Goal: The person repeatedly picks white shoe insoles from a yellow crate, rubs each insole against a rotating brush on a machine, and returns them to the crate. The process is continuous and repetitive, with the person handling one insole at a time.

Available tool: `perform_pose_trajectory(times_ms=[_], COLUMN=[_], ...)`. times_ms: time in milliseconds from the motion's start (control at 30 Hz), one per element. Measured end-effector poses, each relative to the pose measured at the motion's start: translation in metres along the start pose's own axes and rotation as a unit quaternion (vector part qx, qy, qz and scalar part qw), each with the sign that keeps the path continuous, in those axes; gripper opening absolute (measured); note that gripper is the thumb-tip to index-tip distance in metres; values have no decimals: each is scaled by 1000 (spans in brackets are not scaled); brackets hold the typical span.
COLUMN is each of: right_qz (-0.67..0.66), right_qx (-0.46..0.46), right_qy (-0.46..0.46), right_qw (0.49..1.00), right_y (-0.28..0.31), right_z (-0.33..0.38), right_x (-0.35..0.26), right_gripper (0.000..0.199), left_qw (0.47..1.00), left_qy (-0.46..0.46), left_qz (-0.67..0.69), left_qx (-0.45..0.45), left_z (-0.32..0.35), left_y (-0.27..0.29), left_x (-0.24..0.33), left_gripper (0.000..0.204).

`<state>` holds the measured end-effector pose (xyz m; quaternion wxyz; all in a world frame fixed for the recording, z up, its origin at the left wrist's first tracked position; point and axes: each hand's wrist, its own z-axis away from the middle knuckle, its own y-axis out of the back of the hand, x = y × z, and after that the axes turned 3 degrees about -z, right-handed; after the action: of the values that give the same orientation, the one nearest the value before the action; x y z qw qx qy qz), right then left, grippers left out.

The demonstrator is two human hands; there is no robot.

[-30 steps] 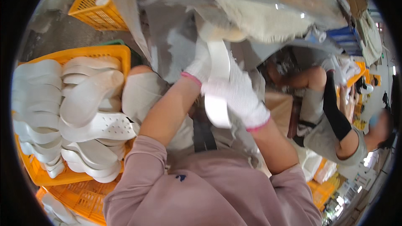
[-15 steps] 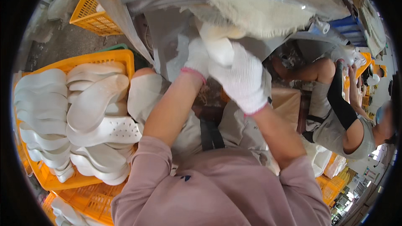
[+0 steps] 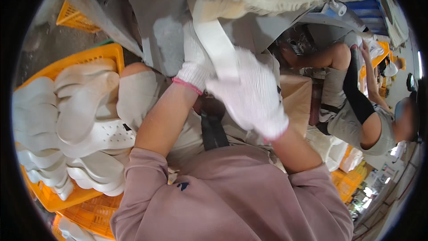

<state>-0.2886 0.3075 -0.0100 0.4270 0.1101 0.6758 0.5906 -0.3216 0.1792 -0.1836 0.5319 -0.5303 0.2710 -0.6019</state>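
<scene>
Gloved in ribbed knit, left hand and right hand grip a smooth, elongated white piece; curved pale soles fill an orange plastic crate

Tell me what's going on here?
A person's gloved left hand holds a long white piece, the blurred right hand at its lower end. Its upper end is by a cream rounded part; contact is unclear. An orange crate of white shoe soles stands left; another person is at right.
</scene>
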Motion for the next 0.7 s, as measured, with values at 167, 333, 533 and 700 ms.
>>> perform_pose_trajectory(times_ms=[167,333,533,700], right_qz=[98,-24,-621,-3], right_qx=[-32,-5,56,27], right_qy=[77,2,-312,91], right_qw=[992,1000,717,995], right_y=[0,5,-4,-7], right_z=[-3,50,94,89], right_x=[-1,-4,46,78], right_gripper=[23,41,37,40], left_qw=[893,988,993,772], left_qy=[-207,-9,-11,-211], left_qz=[-400,-145,36,-571], left_qx=[21,53,114,185], left_z=[-19,18,35,44], left_y=[-7,-19,-39,-42], left_x=[22,14,-1,48], left_gripper=[41,40,50,42])
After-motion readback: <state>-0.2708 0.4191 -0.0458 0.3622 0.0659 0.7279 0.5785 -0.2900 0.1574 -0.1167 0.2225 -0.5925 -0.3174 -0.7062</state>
